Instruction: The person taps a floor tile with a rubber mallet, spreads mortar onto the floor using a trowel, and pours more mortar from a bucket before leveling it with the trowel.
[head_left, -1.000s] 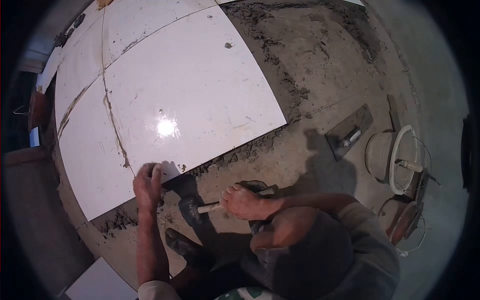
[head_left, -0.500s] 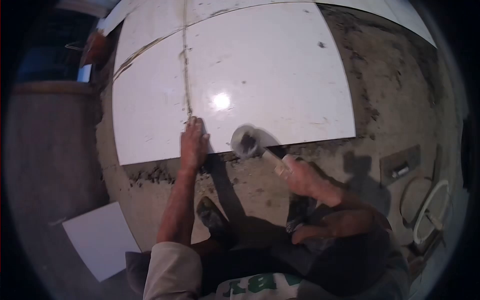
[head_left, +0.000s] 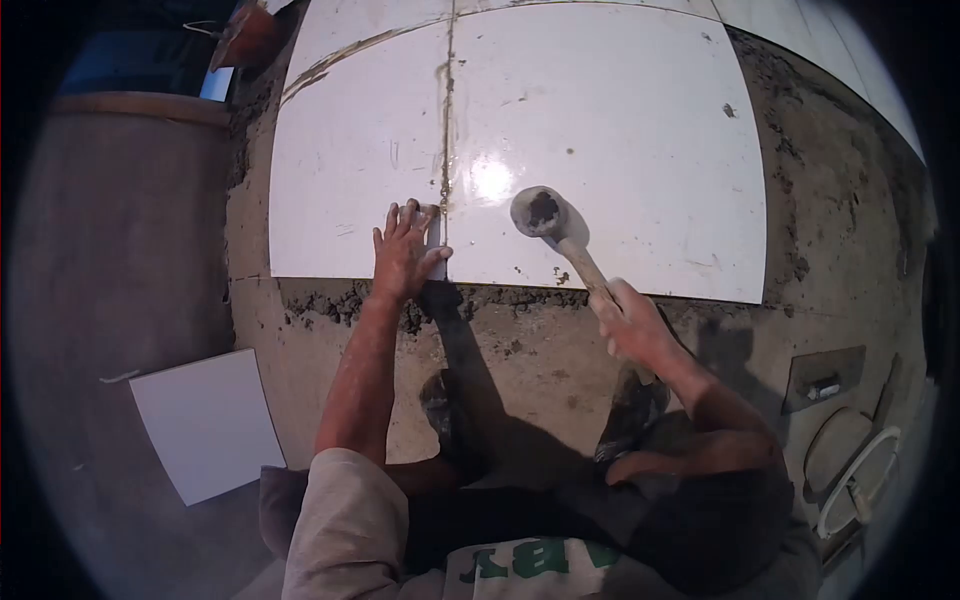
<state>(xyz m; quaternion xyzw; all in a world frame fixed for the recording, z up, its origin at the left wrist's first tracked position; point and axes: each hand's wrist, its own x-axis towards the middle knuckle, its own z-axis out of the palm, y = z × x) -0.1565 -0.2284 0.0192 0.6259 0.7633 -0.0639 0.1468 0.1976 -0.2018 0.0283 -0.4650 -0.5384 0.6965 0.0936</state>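
My left hand point(head_left: 405, 250) lies with fingers spread on the left white floor tile point(head_left: 340, 170), its thumb reaching to the joint beside the right white tile point(head_left: 640, 130). My right hand point(head_left: 632, 322) is wrapped round the wooden handle of a mallet point(head_left: 541, 212). The round mallet head, pale with a dark worn patch on its face, is over the right tile near its front edge. Dark mortar point(head_left: 340, 300) shows along the front edge of the tiles.
A loose white tile point(head_left: 210, 425) lies on the floor at lower left. At right are a plastering trowel point(head_left: 822, 385) and a bucket point(head_left: 850, 460) with a pale rim. A reddish object point(head_left: 243, 38) sits at upper left. My shoes point(head_left: 450, 415) are just behind the mortar strip.
My left hand has spread its fingers and now lies farther left of the joint. The mallet has moved from the front edge to farther over the right tile. The view has shifted too.
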